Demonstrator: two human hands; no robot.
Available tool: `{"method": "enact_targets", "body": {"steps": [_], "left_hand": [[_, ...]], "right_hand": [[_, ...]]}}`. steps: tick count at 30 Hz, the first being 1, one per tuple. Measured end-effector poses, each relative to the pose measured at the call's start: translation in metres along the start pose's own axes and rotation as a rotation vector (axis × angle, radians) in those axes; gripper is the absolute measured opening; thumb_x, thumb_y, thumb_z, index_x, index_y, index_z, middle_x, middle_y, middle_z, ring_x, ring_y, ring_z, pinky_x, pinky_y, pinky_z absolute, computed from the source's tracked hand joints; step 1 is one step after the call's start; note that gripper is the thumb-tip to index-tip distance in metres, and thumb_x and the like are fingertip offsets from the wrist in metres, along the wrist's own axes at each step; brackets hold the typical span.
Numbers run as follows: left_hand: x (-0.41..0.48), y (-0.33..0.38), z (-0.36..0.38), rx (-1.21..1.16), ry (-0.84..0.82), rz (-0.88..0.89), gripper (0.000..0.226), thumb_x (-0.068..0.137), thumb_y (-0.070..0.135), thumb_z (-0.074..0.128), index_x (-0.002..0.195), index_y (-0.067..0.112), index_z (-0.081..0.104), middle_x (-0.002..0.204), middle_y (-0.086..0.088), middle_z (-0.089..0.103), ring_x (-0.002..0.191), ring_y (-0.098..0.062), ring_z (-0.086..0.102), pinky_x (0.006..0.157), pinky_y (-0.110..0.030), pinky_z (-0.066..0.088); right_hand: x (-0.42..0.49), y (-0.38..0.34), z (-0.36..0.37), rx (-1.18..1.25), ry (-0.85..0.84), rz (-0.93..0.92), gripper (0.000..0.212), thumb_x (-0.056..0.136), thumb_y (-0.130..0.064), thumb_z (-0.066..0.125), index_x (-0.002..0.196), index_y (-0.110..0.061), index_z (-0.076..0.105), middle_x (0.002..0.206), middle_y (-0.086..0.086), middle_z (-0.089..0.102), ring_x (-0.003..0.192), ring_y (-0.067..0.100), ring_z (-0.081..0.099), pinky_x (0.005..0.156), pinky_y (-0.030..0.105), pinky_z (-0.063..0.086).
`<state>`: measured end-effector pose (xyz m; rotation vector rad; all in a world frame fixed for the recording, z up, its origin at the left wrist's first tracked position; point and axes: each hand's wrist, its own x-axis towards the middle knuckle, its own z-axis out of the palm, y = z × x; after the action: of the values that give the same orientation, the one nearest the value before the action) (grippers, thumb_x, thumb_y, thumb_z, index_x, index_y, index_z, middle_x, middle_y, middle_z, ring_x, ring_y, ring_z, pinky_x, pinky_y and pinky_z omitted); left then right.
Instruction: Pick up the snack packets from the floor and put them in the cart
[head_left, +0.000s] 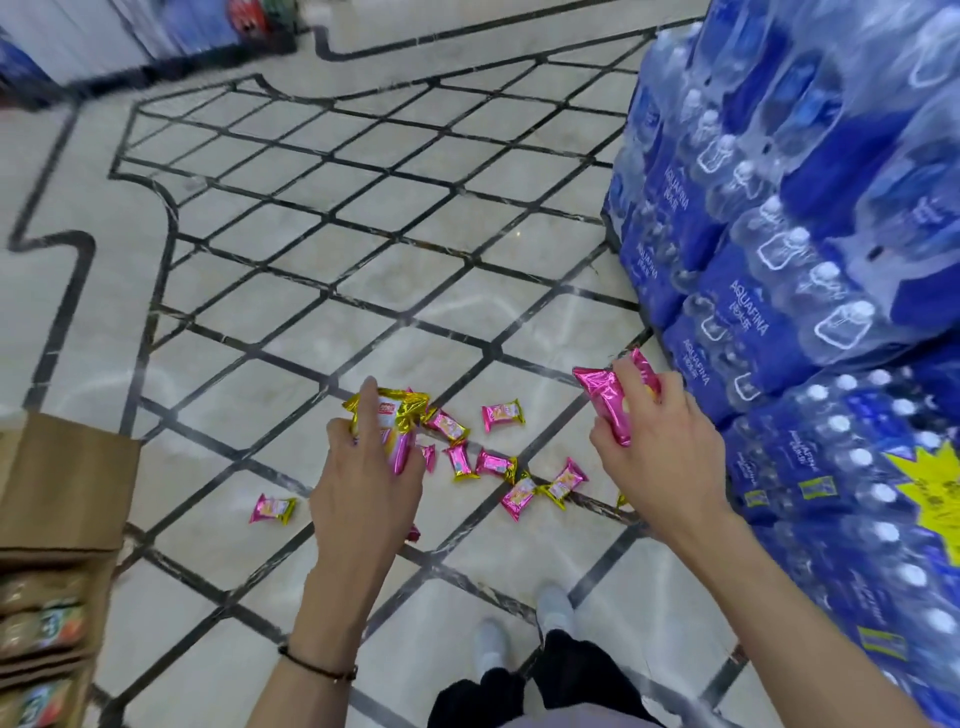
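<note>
- Snack packets in pink and gold lie loose on the floor, clustered near the foot of the water-pack stack on its left side. They lie at all angles, so this is judged a spill.
- That water-pack stack is shrink-wrapped bottle packs piled high, and it walls off the right of the cluster.
- Well to the left of the stack stands a cardboard display box holding other goods. It is not the cart, and no cart is in view.
- Above the cluster, the left hand is the one farther from the stack. Its fingers are curled round a gold-and-pink bundle of several packets, apparently bunched to save trips.
- Close beside the stack, the right hand grips a pink bundle in the same way.
- One lone packet lies farthest from the stack, apart from the cluster.
- Assessment: both hands are full, so the likely next step is carrying the bundles to the cart. Roughly ten packets on the floor are not yet collected.
</note>
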<state>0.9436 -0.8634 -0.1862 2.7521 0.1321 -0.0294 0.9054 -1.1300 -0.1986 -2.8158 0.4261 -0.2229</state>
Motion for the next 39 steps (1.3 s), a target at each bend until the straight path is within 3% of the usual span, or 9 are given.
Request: {"method": "enact_targets", "body": {"steps": [6,11,15,21,24,30,35,39], "left_hand": [[0.007,0.011,-0.012,0.026,-0.017,0.042,0.080,0.093,0.044,0.060,0.156,0.040,0.011,0.121,-0.005,0.044,0.092,-0.033,0.062,0.061,-0.036,0.045],[0.012,0.011,-0.020,0.003,-0.013,0.113,0.083,0.093,0.043,0.061,0.157,0.040,0.009,0.118,-0.007,0.043,0.083,-0.031,0.059,0.060,-0.040,0.053],[0.018,0.010,-0.028,-0.024,-0.034,0.221,0.083,0.093,0.041,0.062,0.158,0.037,0.010,0.118,-0.007,0.043,0.080,-0.029,0.056,0.059,-0.037,0.047],[0.027,0.018,-0.050,-0.006,-0.098,0.487,0.083,0.094,0.041,0.060,0.160,0.034,0.011,0.128,-0.008,0.045,0.091,-0.031,0.061,0.061,-0.034,0.035],[0.021,0.022,-0.057,-0.075,-0.167,0.617,0.082,0.095,0.042,0.059,0.160,0.035,0.011,0.124,-0.006,0.044,0.086,-0.021,0.049,0.065,-0.032,0.034],[-0.012,0.039,-0.056,-0.152,-0.313,0.865,0.078,0.095,0.046,0.056,0.158,0.037,0.011,0.124,-0.006,0.044,0.099,-0.031,0.060,0.070,-0.040,0.049],[-0.067,0.071,-0.046,-0.154,-0.402,1.082,0.083,0.093,0.042,0.060,0.159,0.036,0.010,0.123,-0.006,0.045,0.097,-0.032,0.060,0.070,-0.038,0.042],[-0.127,0.094,-0.040,-0.152,-0.467,1.270,0.083,0.093,0.046,0.059,0.159,0.038,0.008,0.122,-0.005,0.044,0.097,-0.033,0.061,0.069,-0.038,0.047]], "right_hand": [[0.004,0.005,-0.032,-0.016,0.062,0.042,0.055,0.087,-0.036,0.065,0.137,-0.022,0.046,0.105,0.016,0.053,0.085,0.040,0.060,0.061,0.039,0.046],[-0.002,-0.002,-0.061,-0.018,0.082,0.105,0.053,0.092,-0.044,0.058,0.139,-0.029,0.039,0.109,0.009,0.051,0.085,0.035,0.060,0.059,0.034,0.039],[-0.017,-0.018,-0.074,-0.050,0.129,0.182,0.051,0.092,-0.042,0.059,0.136,-0.027,0.040,0.110,0.008,0.050,0.088,0.034,0.060,0.059,0.034,0.038],[-0.067,-0.045,-0.077,-0.081,0.160,0.445,0.053,0.091,-0.044,0.059,0.138,-0.029,0.038,0.112,0.009,0.049,0.091,0.037,0.060,0.060,0.035,0.038],[-0.107,-0.062,-0.074,-0.088,0.181,0.597,0.053,0.090,-0.043,0.060,0.137,-0.030,0.038,0.110,0.009,0.049,0.091,0.039,0.060,0.061,0.037,0.039],[-0.201,-0.076,-0.084,-0.131,0.236,0.875,0.051,0.090,-0.044,0.059,0.135,-0.029,0.041,0.104,0.008,0.048,0.085,0.040,0.061,0.061,0.042,0.050],[-0.284,-0.074,-0.104,-0.202,0.336,1.113,0.043,0.090,-0.043,0.060,0.127,-0.027,0.044,0.103,0.008,0.050,0.080,0.038,0.062,0.057,0.037,0.040],[-0.357,-0.078,-0.117,-0.226,0.394,1.285,0.051,0.089,-0.045,0.059,0.134,-0.029,0.040,0.107,0.009,0.053,0.086,0.037,0.062,0.062,0.040,0.049]]}}
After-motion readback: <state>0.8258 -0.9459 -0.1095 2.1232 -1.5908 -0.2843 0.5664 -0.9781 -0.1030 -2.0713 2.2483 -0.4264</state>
